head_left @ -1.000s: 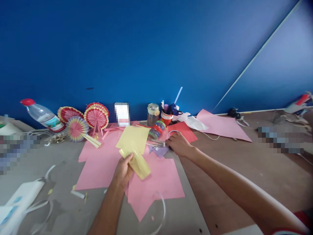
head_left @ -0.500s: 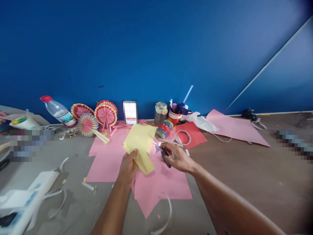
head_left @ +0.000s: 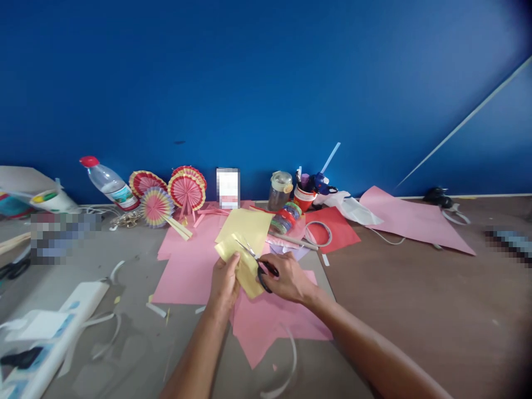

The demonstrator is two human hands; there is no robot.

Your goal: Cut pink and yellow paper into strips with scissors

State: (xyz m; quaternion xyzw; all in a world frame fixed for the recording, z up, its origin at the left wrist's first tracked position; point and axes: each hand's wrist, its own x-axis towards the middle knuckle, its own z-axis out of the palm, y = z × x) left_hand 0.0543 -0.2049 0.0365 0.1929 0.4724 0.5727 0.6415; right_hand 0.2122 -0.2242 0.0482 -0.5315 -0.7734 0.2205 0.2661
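My left hand (head_left: 224, 280) is closed on a piece of yellow paper (head_left: 248, 276), thumb on top. In my right hand (head_left: 286, 275) is a pair of scissors (head_left: 266, 272) with black handles. Their blades are apart and lie over the yellow paper, pointing up and to the left. Just behind the held piece is another yellow sheet (head_left: 245, 224). Pink sheets (head_left: 187, 277) are spread on the table underneath. To the right of the yellow sheet sit several rolls of patterned tape (head_left: 286, 216).
Folded paper fans (head_left: 187, 188) and a tilted bottle (head_left: 110, 185) stand along the blue wall. A jar (head_left: 280, 191) and a red cup of tools (head_left: 305, 197) are at the back. A white power strip (head_left: 62, 327) lies front left, a tape ring (head_left: 318, 234) on red paper.
My right hand has brought the scissors leftward, and their blades now lie over the yellow paper. The view has shifted slightly left.
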